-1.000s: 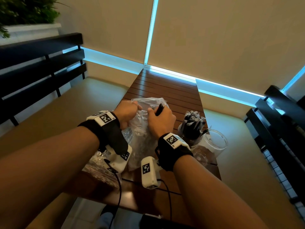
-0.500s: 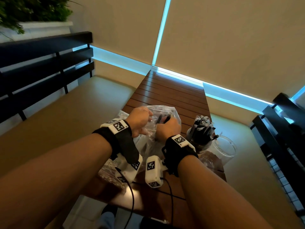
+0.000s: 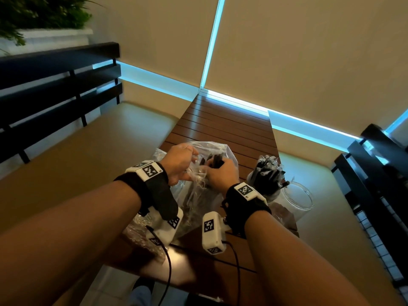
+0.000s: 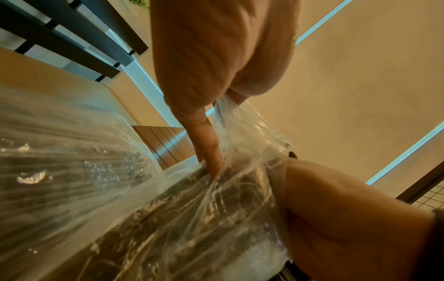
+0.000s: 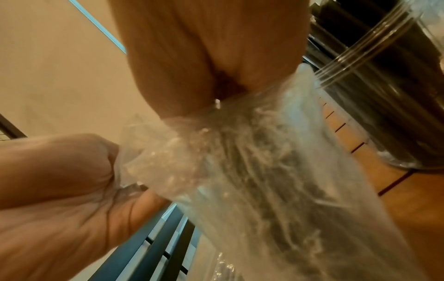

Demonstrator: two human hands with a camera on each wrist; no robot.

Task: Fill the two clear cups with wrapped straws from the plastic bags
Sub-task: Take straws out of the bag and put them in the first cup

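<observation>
beige blinds edged with blue light close off the far end of a slatted wooden table [image 3: 220, 129], with padded benches on either side of it. on the table's near half stands a clear plastic bag [image 3: 198, 195] of black wrapped straws, its mouth pulled upward. the left hand [image 3: 178, 164] is at the left side of the bag's mouth — in the left wrist view its fingers [image 4: 209, 150] curl into the bag's film [image 4: 240, 136] and pinch a fold of it. the right hand [image 3: 223, 175] is at the right side of the bag's mouth, fingers closed round a small bundle of black straws [image 3: 215, 160] whose tips stick up out of the fist. in the right wrist view the same hand [image 5: 192, 66] bunches the bag's neck [image 5: 252, 161] as well, with the straws showing dark through the film.

right of the bag, near it, stands a clear cup [image 3: 265, 186] already packed with black wrapped straws, their ends fanning out above the rim. just right of that cup and nearer the table's right edge is the second clear cup [image 3: 298, 195]; whether it stands or lies tilted cannot be told from the head view, and no straws show in it. left of the bag, at the table's near left corner, lies another crinkled plastic bag [image 3: 141, 235], partly hidden by the left wrist camera.
</observation>
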